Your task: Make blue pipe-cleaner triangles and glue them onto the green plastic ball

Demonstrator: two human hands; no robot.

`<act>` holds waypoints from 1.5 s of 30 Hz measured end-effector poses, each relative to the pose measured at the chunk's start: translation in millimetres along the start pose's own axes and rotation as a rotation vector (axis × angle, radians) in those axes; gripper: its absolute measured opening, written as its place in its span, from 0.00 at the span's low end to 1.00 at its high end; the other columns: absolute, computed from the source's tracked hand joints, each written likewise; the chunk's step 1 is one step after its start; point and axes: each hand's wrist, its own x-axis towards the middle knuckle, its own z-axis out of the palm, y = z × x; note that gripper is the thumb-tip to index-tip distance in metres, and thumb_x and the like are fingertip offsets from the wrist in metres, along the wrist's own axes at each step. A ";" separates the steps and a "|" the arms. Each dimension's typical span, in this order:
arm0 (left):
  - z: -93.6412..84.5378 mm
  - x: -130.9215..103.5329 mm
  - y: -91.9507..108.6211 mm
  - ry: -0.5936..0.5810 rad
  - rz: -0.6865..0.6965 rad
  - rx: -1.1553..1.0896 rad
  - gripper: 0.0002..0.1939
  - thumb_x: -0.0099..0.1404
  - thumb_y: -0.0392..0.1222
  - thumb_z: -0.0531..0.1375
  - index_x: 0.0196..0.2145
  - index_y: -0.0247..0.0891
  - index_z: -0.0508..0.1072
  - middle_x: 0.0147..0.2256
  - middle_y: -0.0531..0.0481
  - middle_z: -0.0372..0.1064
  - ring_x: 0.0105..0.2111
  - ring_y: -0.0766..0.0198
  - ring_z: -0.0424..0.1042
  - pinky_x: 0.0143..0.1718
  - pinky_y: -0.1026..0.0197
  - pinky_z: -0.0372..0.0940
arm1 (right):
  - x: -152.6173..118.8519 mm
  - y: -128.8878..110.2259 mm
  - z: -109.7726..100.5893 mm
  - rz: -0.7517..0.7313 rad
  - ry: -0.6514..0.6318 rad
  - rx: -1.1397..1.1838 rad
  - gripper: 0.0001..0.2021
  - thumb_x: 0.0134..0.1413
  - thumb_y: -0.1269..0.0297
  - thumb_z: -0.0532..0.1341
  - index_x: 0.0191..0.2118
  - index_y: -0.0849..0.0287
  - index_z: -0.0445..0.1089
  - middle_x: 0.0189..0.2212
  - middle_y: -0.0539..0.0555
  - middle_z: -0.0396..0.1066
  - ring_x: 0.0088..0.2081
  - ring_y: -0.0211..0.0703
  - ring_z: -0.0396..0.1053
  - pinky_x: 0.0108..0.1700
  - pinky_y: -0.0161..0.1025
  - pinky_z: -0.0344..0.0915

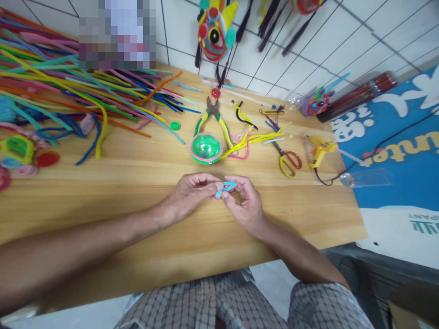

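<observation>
A light blue pipe cleaner, bent into a small pointed loop, is pinched between both hands above the table's front half. My left hand grips its left end between thumb and fingers. From the other side, my right hand holds it with thumb and curled fingers. Just beyond the hands sits a green half-sphere bowl with a pink rim. Pliers with green and yellow handles lie behind the bowl, their jaws pointing away. Yellow pipe cleaners stretch out to the bowl's right.
A heap of coloured pipe cleaners covers the back left. To the right lie scissors, a yellow glue gun with its black cord, and a dark red cylinder. A colourful mask ornament hangs on the tiled wall.
</observation>
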 end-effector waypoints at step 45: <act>-6.3 2.1 -14.6 -0.121 0.103 -0.137 0.12 0.59 0.45 0.71 0.35 0.34 0.79 0.30 0.50 0.78 0.31 0.66 0.76 0.37 0.62 0.72 | 13.1 8.3 -7.0 -0.007 -0.097 0.136 0.13 0.62 0.62 0.64 0.51 0.52 0.69 0.33 0.48 0.71 0.33 0.37 0.69 0.37 0.37 0.70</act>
